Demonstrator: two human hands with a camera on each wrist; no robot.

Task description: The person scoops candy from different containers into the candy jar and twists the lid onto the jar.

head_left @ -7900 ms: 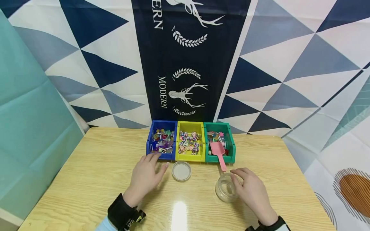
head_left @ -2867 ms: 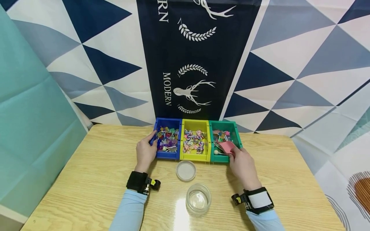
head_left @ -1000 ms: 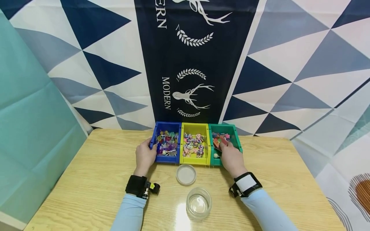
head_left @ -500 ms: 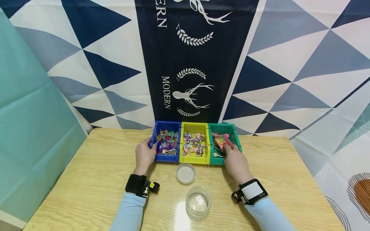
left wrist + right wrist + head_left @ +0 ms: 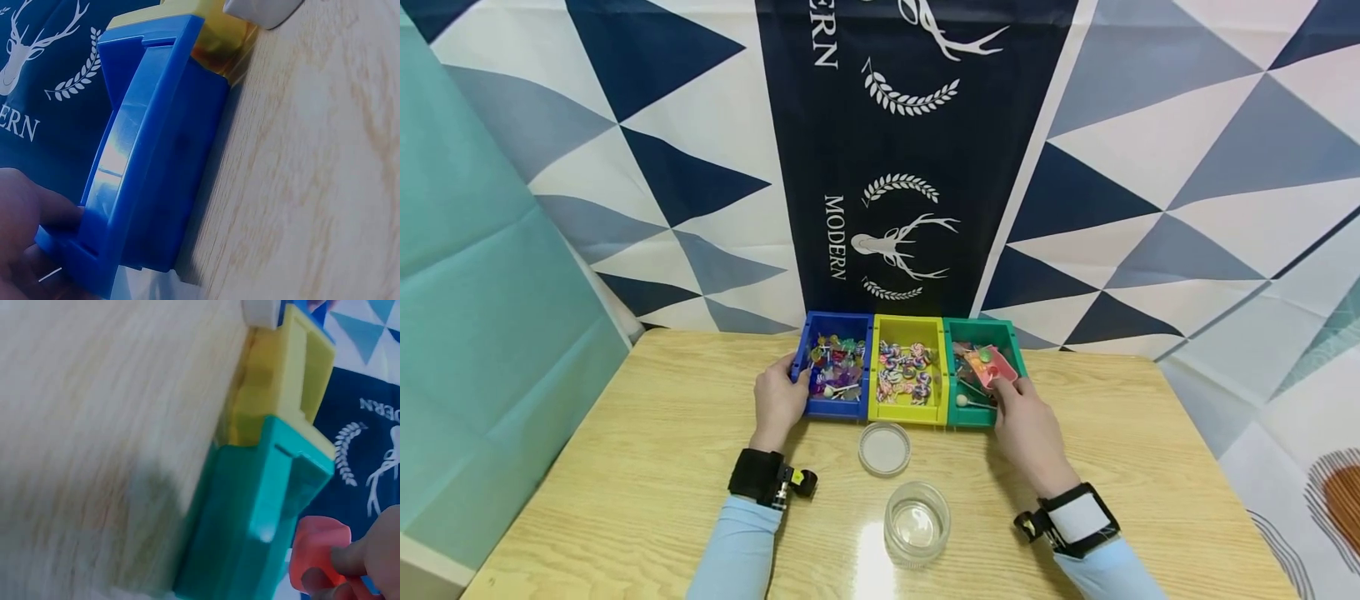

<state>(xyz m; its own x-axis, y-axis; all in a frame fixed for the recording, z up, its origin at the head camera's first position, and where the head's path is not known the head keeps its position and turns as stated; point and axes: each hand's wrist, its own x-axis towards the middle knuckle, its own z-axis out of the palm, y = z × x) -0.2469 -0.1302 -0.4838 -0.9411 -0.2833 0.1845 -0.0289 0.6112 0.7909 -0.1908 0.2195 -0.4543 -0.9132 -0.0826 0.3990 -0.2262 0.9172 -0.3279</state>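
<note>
My left hand [image 5: 777, 402] grips the left wall of the blue bin [image 5: 835, 409]; in the left wrist view the thumb hooks over the edge of that blue bin [image 5: 169, 162]. Inside lie colourful wrapped-looking sweets and stick lollipops. My right hand [image 5: 1030, 427] holds a pink scoop [image 5: 1002, 369] above the green bin [image 5: 973, 419]. On the scoop lie an orange piece and a round green piece. A white-headed lollipop [image 5: 962, 401] lies at the green bin's front. In the right wrist view, fingers and thumb pinch the scoop [image 5: 315, 544].
Between the two bins stands a yellow bin [image 5: 908, 415] of striped swirl lollipops. A round lid [image 5: 883, 450] lies in front of it. Nearer me, a clear glass jar [image 5: 917, 525] stands uncovered on the wooden table [image 5: 647, 467]. A patterned cloth [image 5: 880, 167] hangs behind.
The glass jar was moved from the right to the middle and the right hand took the scoop. Lately the scoop dug into the green bin and rose with sweets; the left hand stayed put.
</note>
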